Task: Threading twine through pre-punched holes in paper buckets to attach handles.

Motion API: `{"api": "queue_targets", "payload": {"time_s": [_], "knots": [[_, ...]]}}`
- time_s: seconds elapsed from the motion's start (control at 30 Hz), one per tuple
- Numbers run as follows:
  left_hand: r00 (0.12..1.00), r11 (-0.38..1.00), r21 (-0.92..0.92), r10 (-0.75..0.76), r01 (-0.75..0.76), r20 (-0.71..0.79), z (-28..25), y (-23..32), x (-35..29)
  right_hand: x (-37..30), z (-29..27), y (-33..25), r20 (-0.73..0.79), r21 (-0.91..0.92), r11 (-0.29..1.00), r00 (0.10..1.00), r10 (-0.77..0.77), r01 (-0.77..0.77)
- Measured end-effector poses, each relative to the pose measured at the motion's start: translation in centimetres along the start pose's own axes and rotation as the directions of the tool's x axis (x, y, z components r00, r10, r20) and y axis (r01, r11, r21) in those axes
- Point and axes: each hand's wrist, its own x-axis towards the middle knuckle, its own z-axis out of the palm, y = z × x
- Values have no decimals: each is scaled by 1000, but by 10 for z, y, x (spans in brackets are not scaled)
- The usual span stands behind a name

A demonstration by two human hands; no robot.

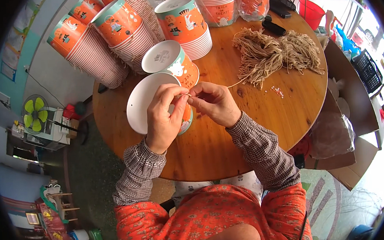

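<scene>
My left hand [162, 115] and my right hand [216, 103] meet over the table, fingertips pinched together on a thin tan cord [234, 85]. The cord leads from my right hand toward a loose bundle of tan cords [278, 55]. Behind my left hand an orange paper bucket [143, 96] lies tilted on its side, its white inside facing me and a small hole near its rim. Just beyond stands another orange and green bucket [164, 56], bottom up. My fingers hide the exact spot where the cord is held.
Tall stacks of orange buckets [92, 60] fill the far left, with more wrapped stacks [218, 6] at the back. Small pale beads or bits [278, 92] lie near the cords, by a black object [273, 28]. Open cardboard boxes [333, 133] stand right of the round table [220, 149].
</scene>
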Motion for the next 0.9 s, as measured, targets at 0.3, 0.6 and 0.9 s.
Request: {"api": "queue_targets", "payload": {"time_s": [0.3, 0.6, 0.9], "knots": [[933, 948, -141, -242, 286, 266, -7, -13, -2, 0, -2, -11, -70, 146, 988, 996, 56, -45], [818, 658, -487, -454, 574, 352, -9, -13, 3, -2, -22, -30, -19, 57, 989, 991, -135, 136], [813, 751, -381, -346, 540, 468, -7, -5, 21, -3, -31, -33, 105, 321, 941, 984, -147, 106]]}}
